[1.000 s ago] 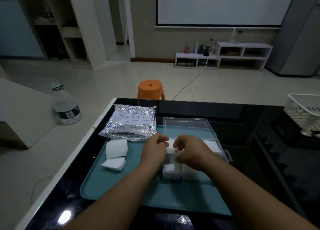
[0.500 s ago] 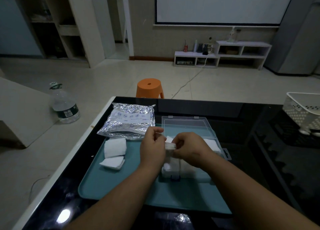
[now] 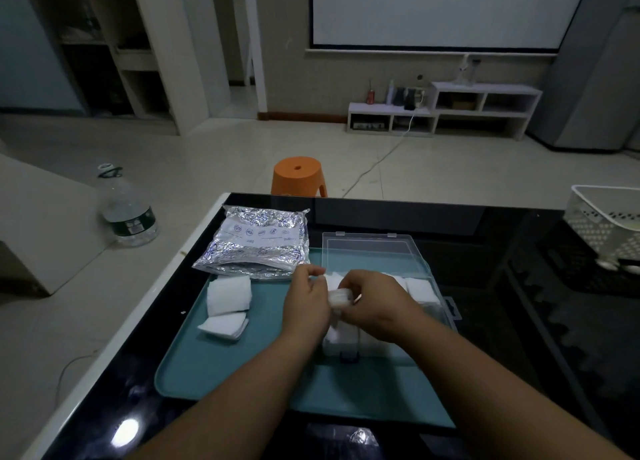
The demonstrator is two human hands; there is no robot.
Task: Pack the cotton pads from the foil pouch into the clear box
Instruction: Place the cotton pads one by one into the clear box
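Dim living room, with a glossy black table (image 3: 450, 224) and a flat teal plastic tray (image 3: 214, 366) sitting on it. A crinkly silver foil pouch (image 3: 256, 241) lies across the tray's far left corner. The clear plastic hinged box (image 3: 374, 252) sits toward the tray's right edge, lid laid open toward the far edge, with some packed white pads (image 3: 420, 288) showing in its right end.

The person's left hand (image 3: 304, 304) and right hand (image 3: 374, 304) are almost knuckle to knuckle right over the box. Fingers on both are curled in, pinching a small wad of white cotton pads (image 3: 337, 297) between them. Two loose stacks of square pads (image 3: 228, 293) lie by the tray's left edge, well apart from the hands. A round orange plastic stool (image 3: 298, 179) stands past the table's far edge.
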